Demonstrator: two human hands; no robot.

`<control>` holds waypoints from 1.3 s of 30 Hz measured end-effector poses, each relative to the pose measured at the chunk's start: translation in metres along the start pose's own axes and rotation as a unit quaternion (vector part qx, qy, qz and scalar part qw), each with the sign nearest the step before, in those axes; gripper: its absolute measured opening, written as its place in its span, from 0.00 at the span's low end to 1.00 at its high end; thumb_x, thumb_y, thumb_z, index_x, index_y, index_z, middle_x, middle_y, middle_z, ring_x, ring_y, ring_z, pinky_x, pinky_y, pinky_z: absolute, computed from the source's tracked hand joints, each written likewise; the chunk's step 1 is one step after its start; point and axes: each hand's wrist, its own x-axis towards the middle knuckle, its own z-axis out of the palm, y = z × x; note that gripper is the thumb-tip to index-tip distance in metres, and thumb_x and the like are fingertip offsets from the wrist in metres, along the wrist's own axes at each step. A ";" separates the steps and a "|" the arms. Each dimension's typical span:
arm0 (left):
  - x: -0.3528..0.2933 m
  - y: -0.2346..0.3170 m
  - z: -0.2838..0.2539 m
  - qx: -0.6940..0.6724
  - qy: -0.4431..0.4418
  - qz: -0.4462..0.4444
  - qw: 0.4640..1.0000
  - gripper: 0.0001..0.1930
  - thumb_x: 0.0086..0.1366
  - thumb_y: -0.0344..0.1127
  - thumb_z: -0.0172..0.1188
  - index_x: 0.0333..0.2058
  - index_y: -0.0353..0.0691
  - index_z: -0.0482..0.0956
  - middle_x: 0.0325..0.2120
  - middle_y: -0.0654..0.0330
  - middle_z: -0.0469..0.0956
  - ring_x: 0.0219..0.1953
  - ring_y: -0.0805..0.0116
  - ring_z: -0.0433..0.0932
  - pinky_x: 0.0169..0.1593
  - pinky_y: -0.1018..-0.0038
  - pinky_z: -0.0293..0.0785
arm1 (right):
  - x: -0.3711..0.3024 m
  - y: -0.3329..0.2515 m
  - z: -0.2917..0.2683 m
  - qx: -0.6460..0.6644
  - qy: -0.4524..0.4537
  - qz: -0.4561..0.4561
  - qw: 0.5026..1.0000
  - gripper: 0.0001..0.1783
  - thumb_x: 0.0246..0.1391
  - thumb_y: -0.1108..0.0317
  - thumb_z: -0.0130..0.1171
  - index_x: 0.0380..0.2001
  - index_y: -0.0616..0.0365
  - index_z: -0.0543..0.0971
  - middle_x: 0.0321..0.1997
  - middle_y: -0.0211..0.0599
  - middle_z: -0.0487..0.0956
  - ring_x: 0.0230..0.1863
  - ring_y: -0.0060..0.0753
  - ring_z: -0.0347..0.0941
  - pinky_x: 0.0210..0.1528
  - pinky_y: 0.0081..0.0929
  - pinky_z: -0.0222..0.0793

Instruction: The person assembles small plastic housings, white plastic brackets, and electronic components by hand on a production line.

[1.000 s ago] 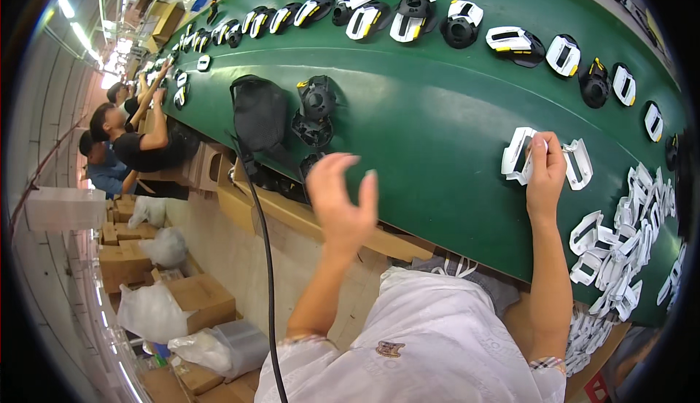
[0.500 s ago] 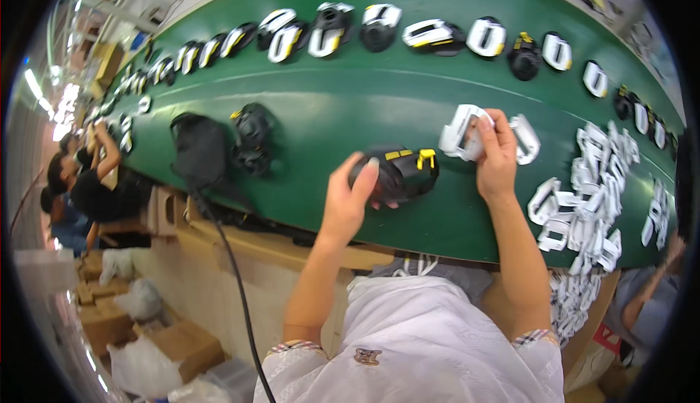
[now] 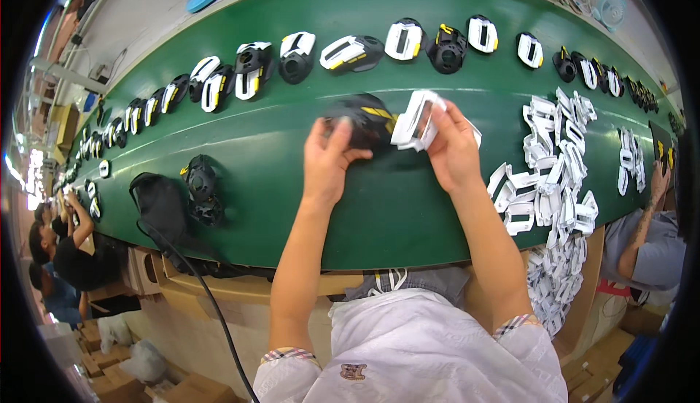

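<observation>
My left hand grips a rounded black plastic shell with yellow strips, slightly blurred by motion. Just to its right, my right hand has its fingers and thumb closed on a white plastic frame with a long slot. The two parts are held above the green table close to each other, the frame's left edge by the shell's yellow tip; whether they touch I cannot tell. Another white piece shows partly behind my right hand.
Black-and-white assemblies line the table's far side. A heap of white frames lies right. On the left are a black pouch, its cord, and black shells. A co-worker's hand is far right; people work far left.
My hands have come closer together, with the black shell raised and turned toward the white frame. The table scene has shifted left in view; both grips stay closed.
</observation>
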 end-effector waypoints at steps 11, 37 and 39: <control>-0.015 0.005 0.003 -0.089 -0.185 -0.093 0.974 0.33 0.52 0.29 0.63 0.57 0.34 0.60 0.47 0.55 0.72 0.50 0.65 0.72 0.51 0.68 0.72 | -0.002 0.001 0.005 -0.076 -0.077 0.044 0.993 0.10 0.58 0.69 0.54 0.39 0.64 0.78 0.53 0.37 0.74 0.46 0.24 0.72 0.49 0.25 0.70; -0.013 -0.017 0.004 0.026 -0.094 -0.034 0.995 0.14 0.66 0.40 0.52 0.41 0.34 0.69 0.32 0.63 0.74 0.37 0.79 0.73 0.41 0.81 0.68 | -0.017 0.027 0.022 -0.296 0.039 -0.099 0.949 0.12 0.53 0.71 0.63 0.39 0.65 0.78 0.24 0.20 0.71 0.25 0.10 0.64 0.30 0.10 0.64; -0.018 -0.015 0.013 0.031 -0.080 -0.028 0.996 0.13 0.64 0.39 0.54 0.40 0.34 0.70 0.31 0.62 0.75 0.35 0.79 0.73 0.39 0.82 0.69 | -0.020 0.025 0.033 -0.268 0.052 -0.078 0.959 0.11 0.52 0.71 0.63 0.38 0.64 0.78 0.23 0.19 0.69 0.24 0.10 0.62 0.29 0.09 0.62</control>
